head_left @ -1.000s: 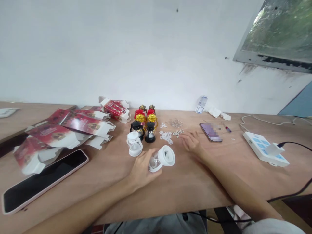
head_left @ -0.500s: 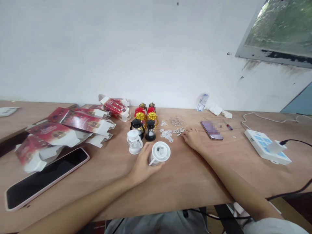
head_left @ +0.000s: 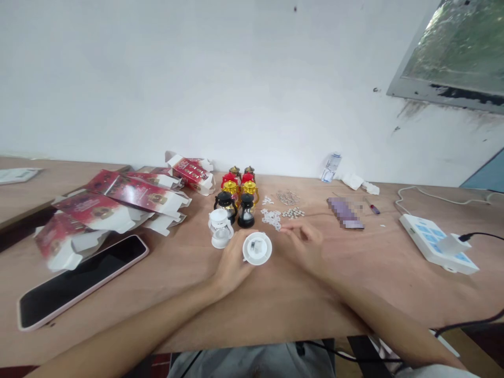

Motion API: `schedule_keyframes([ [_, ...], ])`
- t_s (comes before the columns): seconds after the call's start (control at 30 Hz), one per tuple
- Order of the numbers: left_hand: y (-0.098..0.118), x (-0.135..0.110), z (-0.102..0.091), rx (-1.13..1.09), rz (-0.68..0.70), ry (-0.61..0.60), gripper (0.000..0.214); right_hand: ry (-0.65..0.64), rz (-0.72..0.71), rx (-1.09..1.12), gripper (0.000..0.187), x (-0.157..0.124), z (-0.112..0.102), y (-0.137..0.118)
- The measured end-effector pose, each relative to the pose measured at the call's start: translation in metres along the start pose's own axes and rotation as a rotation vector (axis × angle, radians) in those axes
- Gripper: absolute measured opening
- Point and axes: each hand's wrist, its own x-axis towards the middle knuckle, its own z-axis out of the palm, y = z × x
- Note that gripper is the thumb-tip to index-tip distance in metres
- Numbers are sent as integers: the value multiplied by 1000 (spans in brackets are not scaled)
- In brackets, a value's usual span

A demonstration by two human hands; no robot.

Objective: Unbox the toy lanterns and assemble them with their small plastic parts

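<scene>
My left hand (head_left: 231,265) is closed around a small white lantern (head_left: 257,249), its round base turned up toward me and a small compartment showing in it. My right hand (head_left: 307,248) hovers just to the right of that base, thumb and fingertips pinched together; whatever they may hold is too small to make out. Beyond it lie a pile of small white plastic pieces (head_left: 271,218) and a group of round silver button cells (head_left: 293,212). Another white lantern (head_left: 221,228) stands upright by my left hand, in front of black lanterns (head_left: 247,211) and gold lanterns (head_left: 249,190).
Flattened red boxes (head_left: 129,194) and a black-screened phone (head_left: 82,281) lie on the left. Small metal pieces (head_left: 287,197) lie at the back. To the right are a second phone (head_left: 345,212), a screwdriver (head_left: 373,207) and a white power strip (head_left: 439,244) with cables.
My right hand has drawn back from the button cells toward the lantern, its fingers now pinched. The held lantern has tipped so its base faces me more directly.
</scene>
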Motion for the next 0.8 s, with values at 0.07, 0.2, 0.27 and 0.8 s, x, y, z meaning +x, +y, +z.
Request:
schedule_keyframes([
  [0.07, 0, -1, 1, 22, -8, -9, 27, -115, -158, 74, 10, -6, 2, -20],
  [0.2, 1, -2, 2, 52, -21, -25, 26, -133, -361, 30, 17, -10, 4, -30],
  [0.27, 2, -2, 1, 75, -27, -37, 28, -132, -370, -40, 13, -11, 4, -30],
  [0.8, -2, -4, 2, 129, -30, -38, 32, -385, 301, -814, 22, 32, -25, 57],
])
